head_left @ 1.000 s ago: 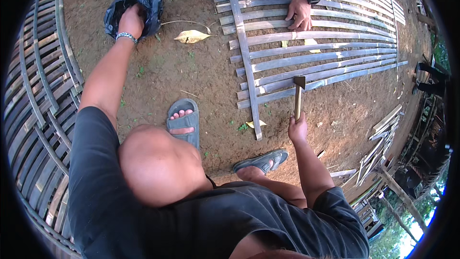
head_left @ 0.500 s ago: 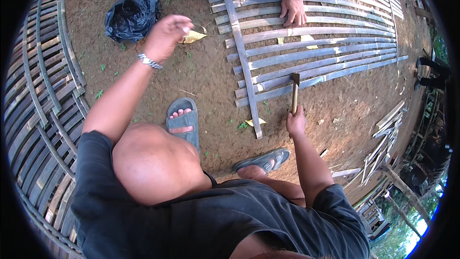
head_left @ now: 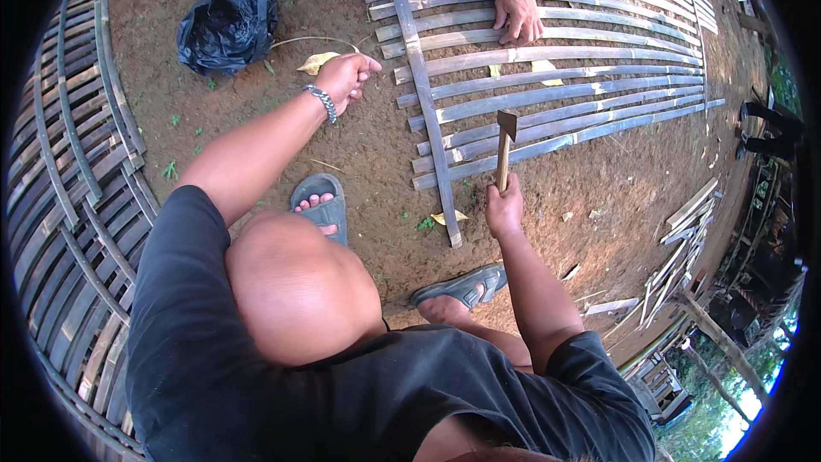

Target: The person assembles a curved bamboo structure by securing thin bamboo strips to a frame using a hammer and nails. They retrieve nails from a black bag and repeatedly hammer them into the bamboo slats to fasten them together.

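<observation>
My right hand (head_left: 505, 207) grips the wooden handle of a small hatchet (head_left: 506, 130). Its dark wedge-shaped head is raised over the near slats of a bamboo slat panel (head_left: 547, 108) on the ground. Fingers pinched together, my left hand (head_left: 344, 83) hovers left of the panel's cross strip (head_left: 425, 90); whatever it may hold is too small to make out. A co-worker's hand (head_left: 517, 15), with a black watch at the wrist, rests on the slats at the far side.
A black plastic bag (head_left: 224, 32) lies open at the far left, near a yellow leaf (head_left: 316, 62). Another slatted bamboo panel (head_left: 75, 162) runs along the left. Loose split sticks (head_left: 682, 244) lie at right. My sandalled foot (head_left: 321, 210) stands on the bare soil.
My left hand has moved right toward the cross strip, its fingers drawing together. My right hand has shifted slightly left and away from me with the hatchet. The co-worker's hand stays on the slats.
</observation>
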`<state>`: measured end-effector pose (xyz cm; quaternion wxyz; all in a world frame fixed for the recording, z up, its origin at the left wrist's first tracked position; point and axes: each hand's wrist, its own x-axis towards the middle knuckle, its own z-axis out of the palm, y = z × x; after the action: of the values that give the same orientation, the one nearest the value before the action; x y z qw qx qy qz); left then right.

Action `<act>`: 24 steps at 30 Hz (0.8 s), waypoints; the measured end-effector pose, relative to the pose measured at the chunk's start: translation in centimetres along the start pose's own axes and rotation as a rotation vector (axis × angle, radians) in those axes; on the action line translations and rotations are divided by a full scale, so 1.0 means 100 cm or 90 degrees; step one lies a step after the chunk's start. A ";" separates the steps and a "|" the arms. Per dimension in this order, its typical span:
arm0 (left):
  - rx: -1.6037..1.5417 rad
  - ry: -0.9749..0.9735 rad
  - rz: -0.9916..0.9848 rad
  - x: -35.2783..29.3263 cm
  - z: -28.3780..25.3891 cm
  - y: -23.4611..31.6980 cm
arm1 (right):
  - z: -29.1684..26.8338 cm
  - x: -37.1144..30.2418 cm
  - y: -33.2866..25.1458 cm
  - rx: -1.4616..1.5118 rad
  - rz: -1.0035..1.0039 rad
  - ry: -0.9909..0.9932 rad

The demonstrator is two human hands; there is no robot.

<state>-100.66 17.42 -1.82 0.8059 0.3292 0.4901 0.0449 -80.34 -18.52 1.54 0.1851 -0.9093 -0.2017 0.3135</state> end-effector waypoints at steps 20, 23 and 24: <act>0.808 0.200 0.425 0.037 0.013 0.002 | 0.017 -0.008 -0.050 0.016 -0.038 -0.085; 0.817 0.192 0.434 0.038 0.012 0.002 | 0.014 -0.004 -0.053 0.018 -0.014 -0.097; 0.817 0.191 0.430 0.038 0.012 0.001 | 0.014 -0.003 -0.052 0.015 -0.021 -0.087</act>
<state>-97.69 18.47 -4.29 0.3213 0.8589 0.3968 0.0395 -82.76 -13.94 3.07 0.1869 -0.8798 -0.2254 0.3743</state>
